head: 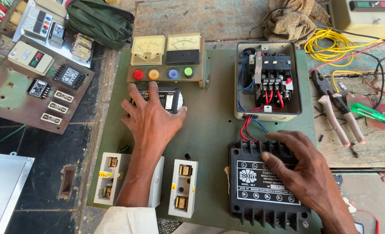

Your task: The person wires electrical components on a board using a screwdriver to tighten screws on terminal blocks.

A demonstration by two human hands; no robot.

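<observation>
My left hand (151,119) lies flat, fingers spread, on a small black unit (171,100) mounted on the green board (209,117). My right hand (302,167) rests on the top edge of a large black relay box (261,190) with a white label, fingertips at its upper terminals where red and blue wires (248,128) enter. Those wires run up to an open cream starter box (268,80) holding a black contactor. Neither hand grips anything.
Two analog meters (165,50) and a row of coloured buttons (162,73) sit at the board's top. Two white fuse holders (183,186) stand at the front. Pliers (339,117), a green screwdriver (372,113) and yellow wire (326,43) lie to the right; another panel (36,82) lies to the left.
</observation>
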